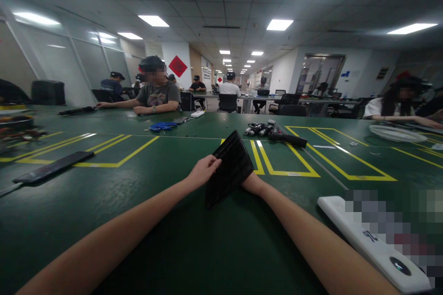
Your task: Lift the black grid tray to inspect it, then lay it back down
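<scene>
I hold a flat black rectangular panel (230,168) tilted up on edge over the green table (166,221). My left hand (204,169) grips its left edge with fingers curled around it. My right hand (252,182) is mostly hidden behind the panel's lower right side, only the wrist and the base of the hand showing, and it seems to support the panel from behind.
A black screwdriver-like tool (287,138) and small batteries (258,129) lie beyond the panel. A long black strip (53,167) lies left, a white device (374,242) right. A seated person (155,94) faces me across the table; another person (398,101) sits at right. Yellow tape boxes mark the table.
</scene>
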`<state>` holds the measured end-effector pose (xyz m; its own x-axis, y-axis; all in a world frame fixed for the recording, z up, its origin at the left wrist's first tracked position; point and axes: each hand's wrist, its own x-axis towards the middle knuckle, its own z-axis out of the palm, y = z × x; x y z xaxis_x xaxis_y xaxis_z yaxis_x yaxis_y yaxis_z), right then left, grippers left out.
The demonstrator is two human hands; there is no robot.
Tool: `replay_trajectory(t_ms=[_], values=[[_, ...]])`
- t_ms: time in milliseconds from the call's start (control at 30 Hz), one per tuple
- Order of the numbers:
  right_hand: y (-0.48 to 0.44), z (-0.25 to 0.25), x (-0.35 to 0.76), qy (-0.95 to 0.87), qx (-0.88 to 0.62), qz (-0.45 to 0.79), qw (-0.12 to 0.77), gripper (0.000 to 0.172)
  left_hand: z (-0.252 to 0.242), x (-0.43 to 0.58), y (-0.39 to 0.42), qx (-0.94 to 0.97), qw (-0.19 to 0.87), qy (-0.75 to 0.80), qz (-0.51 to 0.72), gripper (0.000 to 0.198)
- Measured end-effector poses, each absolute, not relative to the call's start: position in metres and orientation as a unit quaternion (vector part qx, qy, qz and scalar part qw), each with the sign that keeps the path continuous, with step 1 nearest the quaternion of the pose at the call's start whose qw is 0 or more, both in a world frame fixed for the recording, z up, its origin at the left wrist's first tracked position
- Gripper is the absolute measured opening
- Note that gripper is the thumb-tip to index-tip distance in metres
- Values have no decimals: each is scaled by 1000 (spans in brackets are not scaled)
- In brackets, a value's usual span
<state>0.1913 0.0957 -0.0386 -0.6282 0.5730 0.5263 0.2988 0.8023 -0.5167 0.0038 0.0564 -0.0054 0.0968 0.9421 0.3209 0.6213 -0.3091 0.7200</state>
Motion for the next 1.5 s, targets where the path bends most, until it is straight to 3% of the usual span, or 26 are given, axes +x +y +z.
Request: replay_trajectory(t_ms=[167, 300, 433, 633, 800, 967, 1167, 1267, 1400, 1500], values=[[94, -36, 190, -880, -230, 202, 363, 36, 0, 4, 53, 740, 195, 519, 380, 12], [93, -33, 188, -877, -221, 211, 371, 43, 4, 2, 54, 730, 218, 517, 391, 14], [91, -30, 188, -880, -231, 197, 366, 46, 8, 3, 53, 687, 303, 525, 402, 14], [91, -29, 189, -894, -234, 173, 342, 47, 9, 1, 58, 466, 522, 514, 496, 10], [92, -31, 189, -894, -228, 174, 344, 43, 8, -4, 59, 468, 541, 505, 483, 9], [92, -32, 190, -885, -229, 195, 355, 31, 7, -6, 57, 656, 403, 528, 359, 48], [93, -36, 190, -877, -225, 230, 356, 32, 5, -11, 60, 810, 118, 478, 318, 31], [103, -31, 201, -865, -308, 188, 348, 38, 14, -34, 68, 783, 50, 525, 331, 28], [121, -20, 239, -785, -513, 85, 336, 40, 34, -99, 75, 610, -17, 730, 308, 37], [128, -16, 267, -706, -662, -20, 251, 40, 44, -150, 70, 504, -49, 836, 212, 48]])
